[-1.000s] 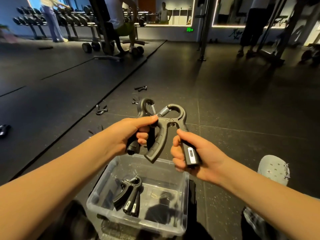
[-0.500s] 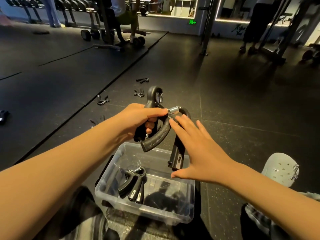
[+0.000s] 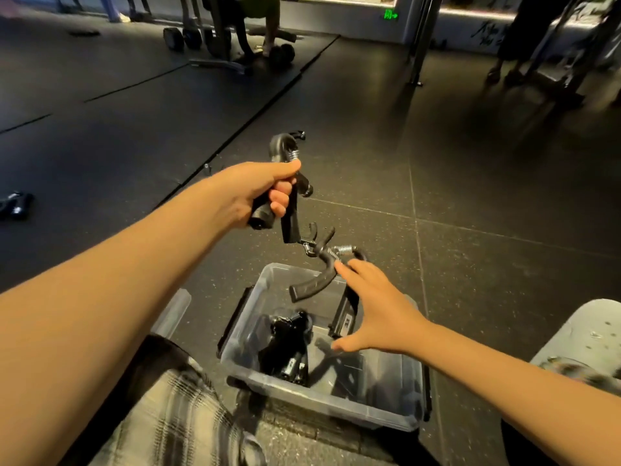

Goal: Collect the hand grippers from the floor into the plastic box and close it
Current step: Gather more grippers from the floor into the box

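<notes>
My left hand point(image 3: 258, 193) grips a black hand gripper point(image 3: 284, 153) by one handle, held up above the floor. A second black hand gripper point(image 3: 316, 280) with a steel spring hangs in the air over the clear plastic box point(image 3: 322, 403). My right hand point(image 3: 379, 314) is spread flat beside that gripper, fingers straight, its fingertips at the spring. One or more black hand grippers point(image 3: 289, 344) lie inside the box. More hand grippers lie on the floor: one far left point(image 3: 15, 203) and one behind the held gripper point(image 3: 299, 134).
A clear piece, perhaps the lid point(image 3: 174, 311), lies left of the box by my knee. My grey shoe point(image 3: 584, 331) is at the right. Dumbbells and a bench point(image 3: 218, 38) stand at the back, with a pole point(image 3: 420, 38) and people's legs further right.
My right hand let go of its gripper's handle and opened flat, and that gripper dropped toward the box. My left hand drew its gripper away to the left. The view tilted down.
</notes>
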